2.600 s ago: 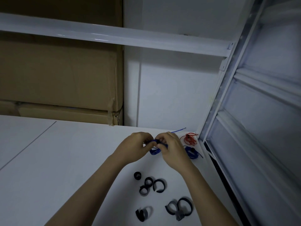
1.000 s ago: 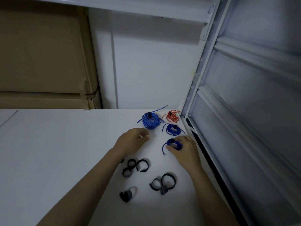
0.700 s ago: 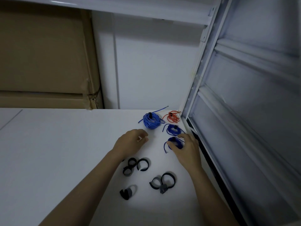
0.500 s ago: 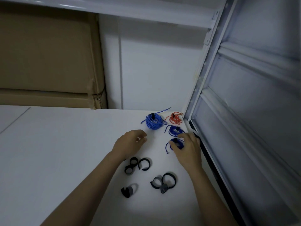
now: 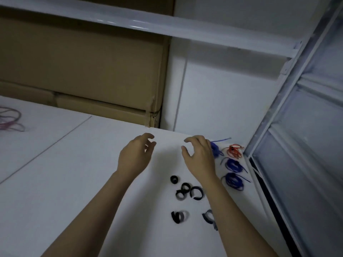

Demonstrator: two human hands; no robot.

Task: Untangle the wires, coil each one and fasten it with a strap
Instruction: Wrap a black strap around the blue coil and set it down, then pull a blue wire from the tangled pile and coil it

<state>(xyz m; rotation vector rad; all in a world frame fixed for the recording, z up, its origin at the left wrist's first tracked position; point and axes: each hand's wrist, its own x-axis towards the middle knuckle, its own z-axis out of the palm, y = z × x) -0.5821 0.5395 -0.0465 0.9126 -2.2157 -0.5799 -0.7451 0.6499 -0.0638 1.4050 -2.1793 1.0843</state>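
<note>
Coiled, strapped wires lie at the table's right edge: a small blue coil (image 5: 234, 181), another blue coil (image 5: 232, 164) behind it, a red coil (image 5: 234, 150), and a larger blue coil (image 5: 215, 149) half hidden behind my right hand (image 5: 199, 157). My right hand hovers over the table with fingers loosely curled and holds nothing. My left hand (image 5: 135, 156) hovers beside it, relaxed and empty. Several black straps (image 5: 196, 193) lie curled on the table below my hands. A loose tangle of pink and purple wire (image 5: 9, 120) lies at the far left.
The white table (image 5: 78, 182) meets a white wall at the back. Cardboard boxes (image 5: 79, 71) stand behind its left part. A white metal frame (image 5: 278, 115) with panels runs along the right edge, and a white shelf bar (image 5: 148, 26) crosses overhead.
My right hand has let go of the small blue coil, which now lies by the frame, and moved left. Both hands have lifted, empty. The view swung left, revealing the tangled wire.
</note>
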